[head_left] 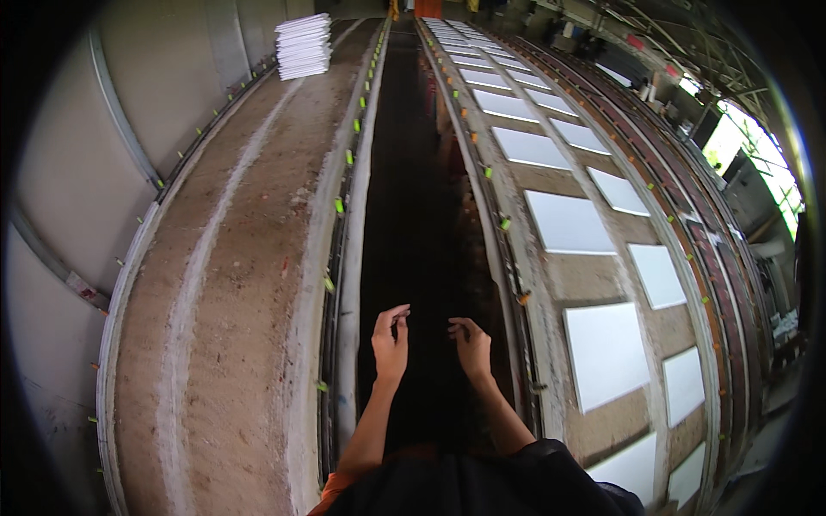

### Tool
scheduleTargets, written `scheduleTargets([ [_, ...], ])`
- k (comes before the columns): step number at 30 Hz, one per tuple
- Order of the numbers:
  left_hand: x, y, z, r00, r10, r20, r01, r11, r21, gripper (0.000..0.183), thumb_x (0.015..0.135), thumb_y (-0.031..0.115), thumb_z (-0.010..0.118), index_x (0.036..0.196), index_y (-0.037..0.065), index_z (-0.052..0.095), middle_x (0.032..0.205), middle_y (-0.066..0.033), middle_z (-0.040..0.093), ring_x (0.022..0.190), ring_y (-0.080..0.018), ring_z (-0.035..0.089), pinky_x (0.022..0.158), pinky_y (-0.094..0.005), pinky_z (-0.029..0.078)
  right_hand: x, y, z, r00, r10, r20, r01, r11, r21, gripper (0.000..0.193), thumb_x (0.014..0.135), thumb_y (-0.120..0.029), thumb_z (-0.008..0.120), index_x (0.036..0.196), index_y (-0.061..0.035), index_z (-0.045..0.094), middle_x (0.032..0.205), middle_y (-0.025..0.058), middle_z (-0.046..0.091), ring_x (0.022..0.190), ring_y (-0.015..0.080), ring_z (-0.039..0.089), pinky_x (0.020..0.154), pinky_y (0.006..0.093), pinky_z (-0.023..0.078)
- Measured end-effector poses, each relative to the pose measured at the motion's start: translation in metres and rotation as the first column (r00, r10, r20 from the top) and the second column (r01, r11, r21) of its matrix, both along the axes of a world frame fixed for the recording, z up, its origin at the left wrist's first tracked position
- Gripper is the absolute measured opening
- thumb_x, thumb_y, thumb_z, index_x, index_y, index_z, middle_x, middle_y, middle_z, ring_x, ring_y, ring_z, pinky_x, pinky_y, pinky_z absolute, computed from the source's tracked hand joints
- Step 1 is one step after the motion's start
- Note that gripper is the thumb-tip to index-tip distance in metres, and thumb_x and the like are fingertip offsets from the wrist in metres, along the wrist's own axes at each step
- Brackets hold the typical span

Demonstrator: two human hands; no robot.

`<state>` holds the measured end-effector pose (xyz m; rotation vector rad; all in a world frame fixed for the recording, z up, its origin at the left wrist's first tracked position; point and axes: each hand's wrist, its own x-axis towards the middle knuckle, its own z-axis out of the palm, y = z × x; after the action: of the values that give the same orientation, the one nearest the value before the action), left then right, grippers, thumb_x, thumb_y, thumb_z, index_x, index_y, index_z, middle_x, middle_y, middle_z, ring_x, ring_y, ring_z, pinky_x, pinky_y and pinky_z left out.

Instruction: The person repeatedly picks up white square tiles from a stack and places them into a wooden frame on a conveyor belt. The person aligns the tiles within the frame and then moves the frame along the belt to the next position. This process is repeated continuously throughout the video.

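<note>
Both my hands hang in the dark gap between two long tables, facing each other with space between them. My left hand (391, 344) has its fingers loosely bent inward and nothing in it. Similarly curved and bare is my right hand (472, 348), its fingertips pointing left. Neither touches a table. White rectangular sheets (606, 353) lie flat in two rows along the right table (595, 279), to the right of my right hand. At the far end of the left table (245, 284) stands a tall, slightly uneven stack of white sheets (304, 47).
Rails with green clips (339, 205) and orange clips (523, 297) edge the tables on both sides of the dark aisle (400, 198). A pale wall (77, 163) closes off the left. Beyond the right table run more dark rails (731, 301), with clutter past them.
</note>
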<state>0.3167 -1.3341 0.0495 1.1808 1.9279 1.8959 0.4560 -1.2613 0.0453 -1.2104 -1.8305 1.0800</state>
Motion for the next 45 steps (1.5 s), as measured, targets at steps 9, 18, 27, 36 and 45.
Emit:
scheduleTargets([
  [9, -0.102, 0.173, 0.005, 0.986, 0.064, -0.154, -0.063, 0.998, 0.007, 0.019, 0.089, 0.009, 0.05, 0.106, 0.004, 0.056, 0.101, -0.0102, 0.057, 0.096, -0.0248, 0.052, 0.083, -0.0343, 0.042, -0.116, 0.198, 0.0, 0.984, -0.019, -0.176, 0.026, 0.999, 0.038, 0.02, 0.088, 0.0, 0.044, 0.099, 0.0031, 0.061, 0.081, 0.0125, 0.064, 0.073, 0.0175, 0.063, 0.068, 0.0288, 0.05],
  [18, -0.206, 0.319, 0.038, 0.971, 0.035, -0.237, -0.056, 0.995, -0.084, 0.026, 0.086, 0.014, 0.056, 0.111, 0.005, 0.053, 0.11, -0.0135, 0.053, 0.104, -0.0312, 0.049, 0.091, -0.039, 0.039, -0.217, 0.386, 0.034, 0.972, 0.002, -0.236, 0.034, 0.988, 0.148, 0.019, 0.087, -0.001, 0.046, 0.099, 0.002, 0.06, 0.083, 0.0121, 0.063, 0.074, 0.0207, 0.062, 0.07, 0.0296, 0.049],
  [27, -0.309, 0.503, 0.002, 0.965, -0.069, -0.253, 0.003, 0.968, -0.251, 0.055, 0.082, 0.031, 0.062, 0.127, 0.009, 0.039, 0.134, -0.019, 0.032, 0.129, -0.0382, 0.023, 0.104, -0.0466, 0.025, -0.326, 0.557, 0.008, 0.989, 0.035, 0.147, -0.107, 0.846, 0.522, 0.026, 0.086, -0.013, 0.055, 0.108, -0.0005, 0.053, 0.11, 0.0195, 0.049, 0.103, 0.0363, 0.049, 0.086, 0.0412, 0.044],
  [36, -0.431, 0.682, -0.043, 0.978, -0.033, -0.204, -0.058, 0.903, -0.426, 0.056, 0.084, 0.034, 0.058, 0.128, 0.006, 0.036, 0.133, -0.022, 0.034, 0.126, -0.041, 0.027, 0.103, -0.0484, 0.027, -0.416, 0.743, -0.039, 0.939, 0.039, 0.343, -0.205, 0.862, 0.463, 0.029, 0.086, -0.018, 0.056, 0.109, -0.0013, 0.052, 0.116, 0.023, 0.044, 0.106, 0.0404, 0.045, 0.089, 0.0454, 0.041],
  [45, -0.521, 0.869, -0.02, 0.985, -0.1, -0.144, 0.069, 0.976, -0.208, 0.028, 0.087, 0.016, 0.055, 0.113, 0.006, 0.053, 0.111, -0.0149, 0.054, 0.103, -0.0303, 0.054, 0.086, -0.038, 0.044, -0.54, 0.938, -0.036, 0.989, 0.064, 0.133, -0.11, 0.922, 0.37, 0.029, 0.085, -0.015, 0.056, 0.11, -0.0018, 0.053, 0.116, 0.0208, 0.047, 0.105, 0.0392, 0.049, 0.088, 0.0409, 0.044],
])
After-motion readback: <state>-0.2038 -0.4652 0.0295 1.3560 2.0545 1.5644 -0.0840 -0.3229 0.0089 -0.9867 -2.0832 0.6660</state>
